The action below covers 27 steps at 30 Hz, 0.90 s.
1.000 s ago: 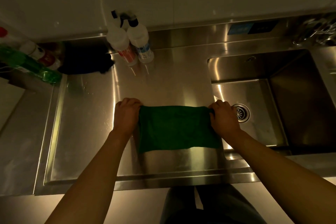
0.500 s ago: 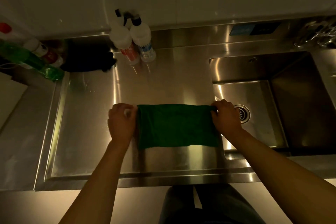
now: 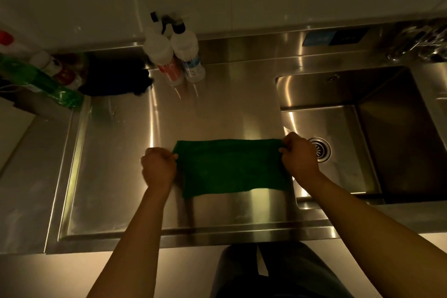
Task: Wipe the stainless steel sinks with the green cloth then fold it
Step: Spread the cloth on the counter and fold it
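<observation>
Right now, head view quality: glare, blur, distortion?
Head view: dim, warm lighting; glare streaks on steel counter and sink; spray bottles blurred at the nozzles; wide-angle bending at frame edges; green cloth dark, low texture; left hand gripping it slightly smeared, right hand sharper.

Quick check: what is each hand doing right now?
Left hand: grips the left end of the green cloth.
Right hand: grips the cloth's right end.
</observation>
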{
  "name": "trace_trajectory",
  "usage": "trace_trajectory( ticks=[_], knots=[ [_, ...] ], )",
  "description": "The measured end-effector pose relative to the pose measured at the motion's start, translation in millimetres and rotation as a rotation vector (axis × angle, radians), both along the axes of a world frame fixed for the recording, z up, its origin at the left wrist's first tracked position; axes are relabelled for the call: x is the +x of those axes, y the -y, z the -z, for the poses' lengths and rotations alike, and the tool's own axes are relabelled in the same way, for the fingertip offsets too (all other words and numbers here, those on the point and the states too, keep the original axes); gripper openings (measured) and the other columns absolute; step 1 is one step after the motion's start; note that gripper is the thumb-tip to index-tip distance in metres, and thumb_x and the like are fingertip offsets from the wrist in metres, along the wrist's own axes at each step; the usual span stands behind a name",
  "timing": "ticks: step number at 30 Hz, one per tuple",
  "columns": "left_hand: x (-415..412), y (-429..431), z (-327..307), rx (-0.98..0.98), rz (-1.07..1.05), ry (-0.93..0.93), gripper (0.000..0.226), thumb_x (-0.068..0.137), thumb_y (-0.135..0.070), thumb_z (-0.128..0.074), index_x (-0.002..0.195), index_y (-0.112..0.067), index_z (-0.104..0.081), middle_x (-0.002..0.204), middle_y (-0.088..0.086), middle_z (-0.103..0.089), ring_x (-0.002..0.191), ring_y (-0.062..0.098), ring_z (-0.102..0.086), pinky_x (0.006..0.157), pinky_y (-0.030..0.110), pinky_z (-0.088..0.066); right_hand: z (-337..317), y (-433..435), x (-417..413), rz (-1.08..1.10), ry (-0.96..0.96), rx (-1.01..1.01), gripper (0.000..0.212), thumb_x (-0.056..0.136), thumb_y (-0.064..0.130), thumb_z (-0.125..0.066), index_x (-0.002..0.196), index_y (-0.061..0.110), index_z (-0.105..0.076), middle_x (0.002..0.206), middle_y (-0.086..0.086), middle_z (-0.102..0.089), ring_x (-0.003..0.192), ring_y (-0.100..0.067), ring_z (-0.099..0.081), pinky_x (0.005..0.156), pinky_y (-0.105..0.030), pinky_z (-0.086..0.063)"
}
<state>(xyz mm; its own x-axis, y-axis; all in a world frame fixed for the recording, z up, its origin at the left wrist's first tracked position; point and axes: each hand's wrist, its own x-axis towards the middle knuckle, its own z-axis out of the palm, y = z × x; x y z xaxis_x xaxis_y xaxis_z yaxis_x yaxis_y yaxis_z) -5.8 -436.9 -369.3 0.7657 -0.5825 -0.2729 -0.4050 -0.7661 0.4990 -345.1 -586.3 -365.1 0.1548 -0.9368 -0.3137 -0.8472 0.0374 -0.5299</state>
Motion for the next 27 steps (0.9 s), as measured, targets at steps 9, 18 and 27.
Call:
trace_trajectory(
  ticks=[9,18,27],
  knots=[
    [-42,-35,-18,-0.129,0.154,0.126,0.031,0.085,-0.04,-0.082,0.102,-0.021,-0.064,0.115,0.003,-0.06,0.107,0.026,-0.056,0.084,0.038,-0.047,-10,-17,-10,-0.034,0.035,0.031,0.044,0.08,0.056,-0.078,0.101,0.024,-0.059,0.089,0.006,-0.064,0.081,-0.014,-0.061,0.073,-0.037,-0.054],
    [-78,-63,-8,0.103,0.25,0.078,0.016,0.093,-0.026,-0.077,0.093,-0.01,-0.073,0.12,0.008,-0.062,0.11,0.028,-0.053,0.094,0.044,-0.046,-4,-48,-12,-0.354,-0.327,0.037,0.036,0.091,0.057,-0.065,0.089,0.021,-0.067,0.091,0.0,-0.065,0.097,-0.023,-0.06,0.087,-0.039,-0.04],
    [-59,-82,-23,0.356,0.38,0.004,0.029,0.084,-0.043,-0.083,0.101,-0.022,-0.072,0.126,-0.002,-0.055,0.118,0.024,-0.052,0.097,0.043,-0.05,-32,-38,-11,-0.356,-0.385,0.355,0.045,0.075,0.062,-0.08,0.083,0.022,-0.062,0.08,0.006,-0.061,0.09,-0.018,-0.063,0.098,-0.042,-0.044]
  ],
)
